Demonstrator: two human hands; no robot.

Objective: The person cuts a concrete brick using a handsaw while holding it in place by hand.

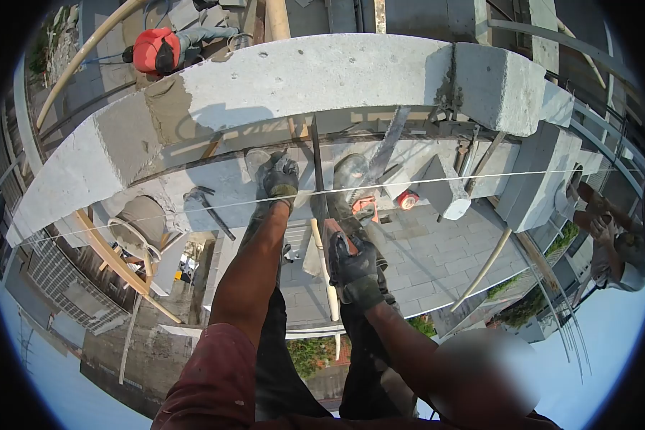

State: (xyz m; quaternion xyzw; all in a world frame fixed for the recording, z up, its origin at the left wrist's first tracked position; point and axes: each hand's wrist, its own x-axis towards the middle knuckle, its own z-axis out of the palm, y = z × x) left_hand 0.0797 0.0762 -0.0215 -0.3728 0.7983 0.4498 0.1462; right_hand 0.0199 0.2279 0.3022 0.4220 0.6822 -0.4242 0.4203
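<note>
Both curled: left hand (282,178), right hand (356,270) around reddish block (335,231).

Bright sunlight falls on the grey paved floor (419,269), blue sky (605,340) beyond.

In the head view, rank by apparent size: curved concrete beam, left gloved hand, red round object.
Largest to smallest:
1. Curved concrete beam
2. Left gloved hand
3. Red round object
</note>
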